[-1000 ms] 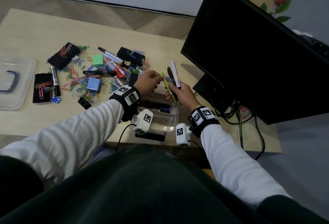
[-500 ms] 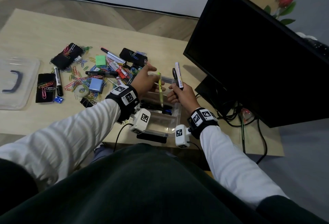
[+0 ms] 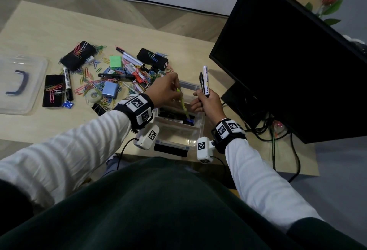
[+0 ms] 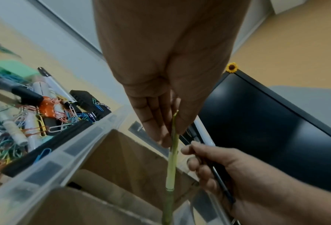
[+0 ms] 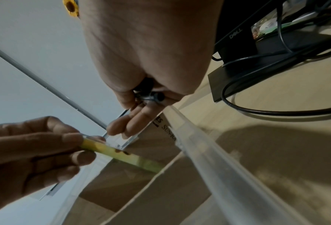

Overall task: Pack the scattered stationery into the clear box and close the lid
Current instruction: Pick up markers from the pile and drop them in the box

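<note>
Nearby, left hand [image 3: 164, 90] pinching green pen [image 3: 183, 103] over clear box [image 3: 198, 130], right hand [image 3: 208, 102] gripping two markers [image 3: 205, 81], monitor [image 3: 288, 61] beside.

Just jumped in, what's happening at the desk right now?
A person is packing stationery. The left hand pinches a yellow-green pen, tip down into the clear box, which already holds a few pens. The right hand grips a white marker and a black pen. Paper clips and markers remain scattered; the lid lies off to the side.

Dim, soft indoor light throughout. Wide-angle bending at frame edges. Wrist views smeared by motion blur lower left; soft shadow on table [image 5: 276, 144], right of frame. Slight noise.
</note>
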Motion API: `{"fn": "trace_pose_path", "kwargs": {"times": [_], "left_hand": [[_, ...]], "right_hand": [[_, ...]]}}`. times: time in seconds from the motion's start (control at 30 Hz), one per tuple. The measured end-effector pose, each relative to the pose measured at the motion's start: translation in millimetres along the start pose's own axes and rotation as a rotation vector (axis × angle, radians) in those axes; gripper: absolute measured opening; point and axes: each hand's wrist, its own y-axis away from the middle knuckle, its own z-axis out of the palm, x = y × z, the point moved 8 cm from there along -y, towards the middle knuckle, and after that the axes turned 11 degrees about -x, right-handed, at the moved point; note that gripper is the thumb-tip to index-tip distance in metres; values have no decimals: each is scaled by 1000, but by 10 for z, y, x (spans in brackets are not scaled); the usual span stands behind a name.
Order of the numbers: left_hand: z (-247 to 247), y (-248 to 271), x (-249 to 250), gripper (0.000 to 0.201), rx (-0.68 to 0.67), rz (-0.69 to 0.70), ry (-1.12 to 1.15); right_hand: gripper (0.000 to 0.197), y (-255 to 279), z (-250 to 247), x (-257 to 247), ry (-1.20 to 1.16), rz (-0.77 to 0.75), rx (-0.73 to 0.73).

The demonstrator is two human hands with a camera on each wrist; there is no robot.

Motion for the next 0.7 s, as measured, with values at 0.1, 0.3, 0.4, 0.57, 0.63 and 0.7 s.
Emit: {"fn": "trace_pose_path", "kwargs": {"times": [0.1,0.3,0.4,0.57,0.63,0.7], "left_hand": [[109,2,23,18,-5,39,-192],[248,40,11,10,-4,96,-331],[277,65,36,8,-9,102,-413],[349,105,-73,11,-66,80,-532],[358,115,-99,11,-66,83,-584],[326,118,-87,12,-49,86,-601]], "right_hand": [[26,-4,-13,3,5,-3,9],[26,11,-11,-11,6,-20,0],[26,2,-6,-2,16,-25,-4],[27,-8,-18,12,47,-31,0],[24,-19,-13,21,54,-31,3],[24,-10,-13,6,50,-34,6]]}}
